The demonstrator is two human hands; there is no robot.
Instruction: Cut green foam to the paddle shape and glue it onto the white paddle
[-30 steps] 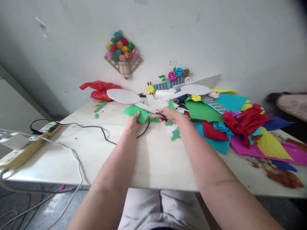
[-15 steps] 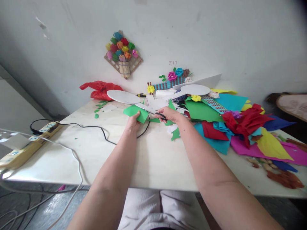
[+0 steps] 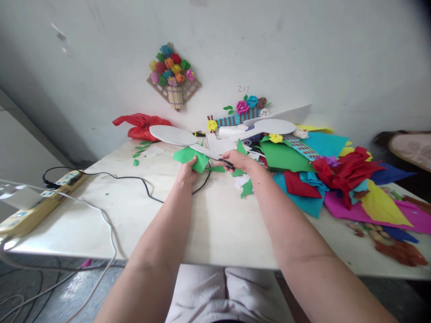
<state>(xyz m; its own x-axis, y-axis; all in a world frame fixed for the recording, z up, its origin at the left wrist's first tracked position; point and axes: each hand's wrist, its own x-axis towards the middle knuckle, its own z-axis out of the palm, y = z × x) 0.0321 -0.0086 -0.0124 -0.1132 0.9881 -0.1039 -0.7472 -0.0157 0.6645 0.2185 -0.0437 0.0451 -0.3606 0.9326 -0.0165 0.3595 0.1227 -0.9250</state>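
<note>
Grasping a grn paper sheet [image 3: 182, 155] in L grip [image 3: 187, 174], pressing thumb onto its near side, leaving most of it poking out beyond and L of the fingers. Clenching R grip [image 3: 238, 160] round black-handled scissors [image 3: 226, 164], pointing them L twd the sheet; not making out any blade contact w/ paper. Working w/ both grips over a white desk [image 3: 229, 224], holding them close but apart.

Seeing a white paddle-shaped board [image 3: 171, 135] just beyond L grip, w/ handle slanting twd R grip, plus a 2nd white paddle [image 3: 274, 126] beyond and R of R grip. Spotting grn scraps [image 3: 247, 188] just nearer than R grip, grn paper leaves [image 3: 136, 162] well L of L grip, and a red plastic bag [image 3: 143, 127] beyond those.

Finding a large grn sheet [image 3: 286, 156] R of R grip, then red crepe paper [image 3: 350, 168], a yellow sheet [image 3: 380, 202] and a magenta sheet [image 3: 343, 211] farther R. Following a black cable [image 3: 131, 178] from L forearm out L to a yellow power strip [image 3: 37, 211]. Facing a paper-flower bouquet [image 3: 171, 72] on the wall beyond L grip.
</note>
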